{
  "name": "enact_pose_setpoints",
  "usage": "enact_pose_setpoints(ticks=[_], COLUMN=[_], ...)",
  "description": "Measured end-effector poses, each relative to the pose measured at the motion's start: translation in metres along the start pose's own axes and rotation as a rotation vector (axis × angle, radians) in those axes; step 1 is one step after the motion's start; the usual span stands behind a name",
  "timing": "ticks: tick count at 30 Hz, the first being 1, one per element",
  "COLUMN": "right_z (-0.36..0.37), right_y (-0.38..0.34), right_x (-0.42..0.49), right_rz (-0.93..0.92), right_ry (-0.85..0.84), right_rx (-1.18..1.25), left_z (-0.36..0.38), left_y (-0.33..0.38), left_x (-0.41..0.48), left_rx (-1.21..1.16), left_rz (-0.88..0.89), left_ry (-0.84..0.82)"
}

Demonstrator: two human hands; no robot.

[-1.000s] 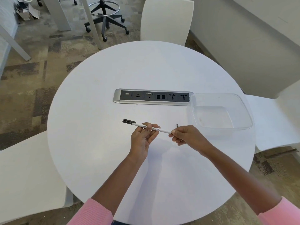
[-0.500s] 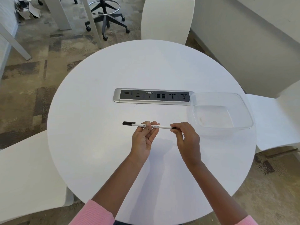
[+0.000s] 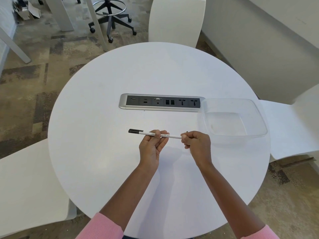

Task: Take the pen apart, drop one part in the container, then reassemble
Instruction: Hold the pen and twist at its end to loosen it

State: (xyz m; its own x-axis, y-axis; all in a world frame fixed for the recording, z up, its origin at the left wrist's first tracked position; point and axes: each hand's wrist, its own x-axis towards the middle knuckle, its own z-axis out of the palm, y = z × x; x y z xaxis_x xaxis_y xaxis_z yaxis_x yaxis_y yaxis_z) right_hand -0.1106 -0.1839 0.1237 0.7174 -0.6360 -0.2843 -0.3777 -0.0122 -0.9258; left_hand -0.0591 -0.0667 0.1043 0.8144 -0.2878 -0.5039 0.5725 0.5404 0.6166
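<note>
Two hands hold pen (image 3: 146,133) over desk (image 3: 103,152). Left hand (image 3: 151,147) pinches barrel middle; right hand (image 3: 198,144), fingers curled, clamps its 3 o'clock end. Black cap points to 9 o'clock. Container (image 3: 260,118) on desk at 3 o'clock from pen, near right hand. Socket strip (image 3: 162,102) at 12 o'clock.

Right hand (image 3: 196,144) is covering pen's (image 3: 174,136) R end. Tiny dark bit (image 3: 187,131) just above it is showing too small to ID.
</note>
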Motion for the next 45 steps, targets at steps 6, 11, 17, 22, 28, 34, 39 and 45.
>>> enact_pose_setpoints(ticks=[6, 11, 17, 22, 28, 34, 39, 45], right_z=[-0.005, -0.003, -0.003, -0.001, -0.01, -0.009, -0.004, -0.001], right_y=[0.003, 0.009, 0.01, 0.008, -0.004, -0.001, 0.006, 0.009], right_x=[0.002, -0.01, -0.007, -0.007, 0.007, -0.003, -0.01, -0.013], right_rz=[-0.049, -0.568, -0.752, -0.643, -0.116, -0.268, -0.485, -0.532], right_ry=[-0.108, 0.018, 0.064, -0.002, -0.314, -0.188, -0.047, 0.039], right_rx=[-0.06, -0.378, -0.628, -0.698, -0.504, -0.381, -0.358, -0.355], left_z=[-0.004, -0.002, -0.004, -0.007, -0.012, -0.012, -0.009, -0.007], left_y=[0.001, 0.004, 0.002, 0.001, -0.001, 0.004, 0.004, 0.003], left_x=[0.0, 0.001, 0.001, 0.0, -0.001, 0.002, 0.002, -0.001], left_rx=[-0.04, -0.09, -0.096, -0.052, 0.032, -0.04, -0.092, -0.113], left_rz=[-0.027, -0.053, -0.059, -0.034, 0.001, -0.015, -0.046, -0.067], left_ry=[0.019, 0.022, 0.035, 0.044, 0.031, 0.026, 0.036, 0.042])
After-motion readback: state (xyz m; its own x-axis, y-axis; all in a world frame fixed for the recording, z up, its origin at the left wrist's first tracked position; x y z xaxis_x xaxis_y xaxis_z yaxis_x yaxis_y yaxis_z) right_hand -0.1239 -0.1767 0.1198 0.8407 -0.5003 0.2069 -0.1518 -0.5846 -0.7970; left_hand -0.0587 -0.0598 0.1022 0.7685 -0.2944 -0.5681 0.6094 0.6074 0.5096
